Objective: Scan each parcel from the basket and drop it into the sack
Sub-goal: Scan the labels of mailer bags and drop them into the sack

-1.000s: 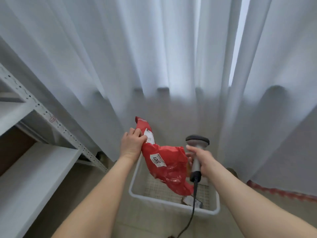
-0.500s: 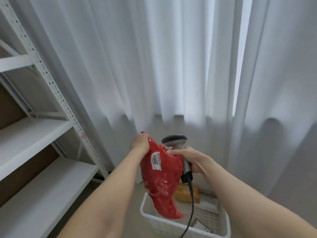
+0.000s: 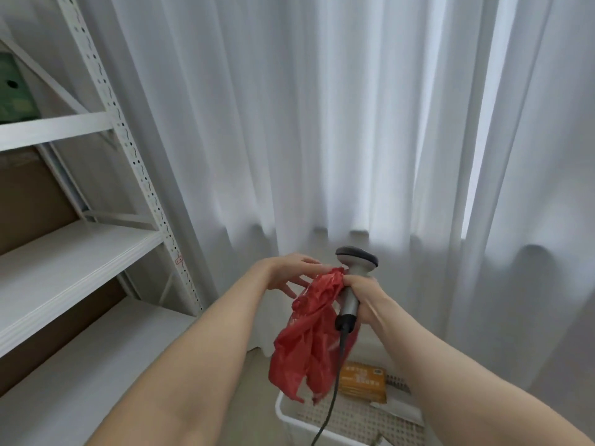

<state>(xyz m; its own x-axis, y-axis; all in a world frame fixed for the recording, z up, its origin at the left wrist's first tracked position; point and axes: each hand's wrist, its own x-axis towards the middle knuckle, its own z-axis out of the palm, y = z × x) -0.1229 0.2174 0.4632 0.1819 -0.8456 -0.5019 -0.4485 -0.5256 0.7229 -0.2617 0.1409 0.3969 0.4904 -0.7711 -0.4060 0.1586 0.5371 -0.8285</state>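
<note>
1. Over the basket (image 3: 280, 413), the red parcel (image 3: 306, 342) changed hands. Half a second ago the left hand (image 3: 289, 273) gripped its top. Now that hand's open, and the right hand (image 3: 363, 296) seems to pinch it alongside the scanner (image 3: 355, 257).
2. Guessing it's scanned, so the sack's next.
3. Parcel hangs limp and crumpled, label out of sight.

glossy red plastic parcel (image 3: 309, 333), white perforated plastic basket (image 3: 347, 423), sheer cloth curtain (image 3: 322, 123)

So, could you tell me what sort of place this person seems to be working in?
Probably a small parcel-sorting or stock room: white metal shelving stands on the left, the right hand grips a corded barcode scanner beside a red parcel, and a white basket of packages sits below.
</note>
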